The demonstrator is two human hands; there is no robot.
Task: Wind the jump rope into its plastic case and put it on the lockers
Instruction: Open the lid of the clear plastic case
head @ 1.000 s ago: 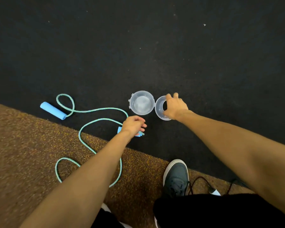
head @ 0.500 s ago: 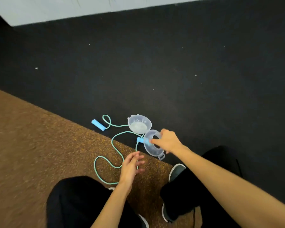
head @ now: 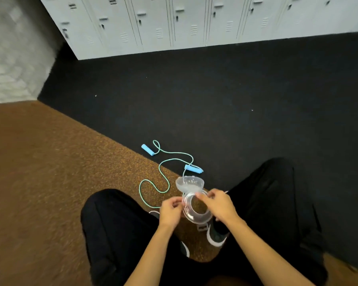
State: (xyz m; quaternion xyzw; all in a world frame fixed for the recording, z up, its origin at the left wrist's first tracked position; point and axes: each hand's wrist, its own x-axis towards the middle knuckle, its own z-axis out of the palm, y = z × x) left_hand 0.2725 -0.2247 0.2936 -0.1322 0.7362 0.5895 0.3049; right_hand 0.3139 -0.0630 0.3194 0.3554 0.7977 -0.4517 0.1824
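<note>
Between the left hand (head: 171,211) and the right hand (head: 219,205) is a clear, colourless plastic case (head: 194,205). Beyond the hands, the jump rope (head: 163,178) has a mint-green cord and two light blue handles (head: 147,150). Below the hands show black trousers (head: 116,228) and a dark grey, white-soled shoe (head: 216,237). Left of the hands the carpet (head: 50,172) is brown, speckled orange; beyond them the floor (head: 215,104) is black, the lockers (head: 174,23) pale grey.
</note>
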